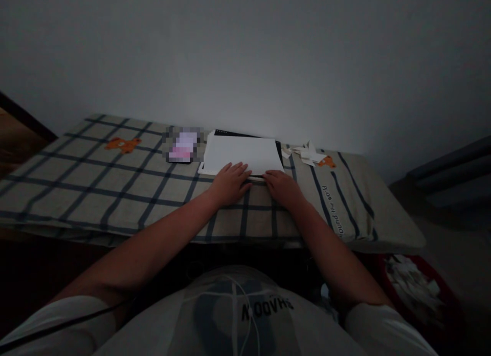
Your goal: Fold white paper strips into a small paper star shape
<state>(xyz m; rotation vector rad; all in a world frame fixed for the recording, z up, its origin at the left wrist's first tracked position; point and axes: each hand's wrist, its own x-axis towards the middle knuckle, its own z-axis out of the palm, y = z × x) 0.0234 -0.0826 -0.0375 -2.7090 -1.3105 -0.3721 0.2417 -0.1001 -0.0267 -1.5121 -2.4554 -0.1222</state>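
Note:
A white sheet of paper (241,152) lies on a stack with a black sheet or cover (279,154) showing along its back and right edges. My left hand (231,183) rests flat on the front edge of the paper, fingers stretched out. At the front right corner is my right hand (282,184), its fingertips touching the edge of the stack. Its fingers are extended and partly bent; nothing shows in them. To the right of the stack sit folded white paper pieces (309,154), pointed like origami.
A phone (184,143) with a blurred screen lies left of the stack. The checked cloth (153,192) covers the table, which stands against a grey wall (245,54). On the floor at lower right is a red basin (441,315) holding white scraps.

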